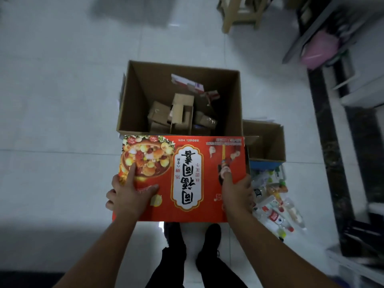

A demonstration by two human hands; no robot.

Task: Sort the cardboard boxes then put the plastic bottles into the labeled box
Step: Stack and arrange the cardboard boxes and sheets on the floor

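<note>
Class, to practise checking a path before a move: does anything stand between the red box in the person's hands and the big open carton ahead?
Nothing visible does. The red box, gripped by the left hand and right hand, reaches the near rim of the big carton; its top is open, with small cardboard boxes low inside.

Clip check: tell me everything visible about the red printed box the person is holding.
The red cardboard box shows one broad printed face: a food picture at its left end, a white framed label with large dark characters mid-face, upside down to the camera. It is held roughly level, far edge by the near rim of the open brown carton. The left hand and right hand grip its near corners.
</note>
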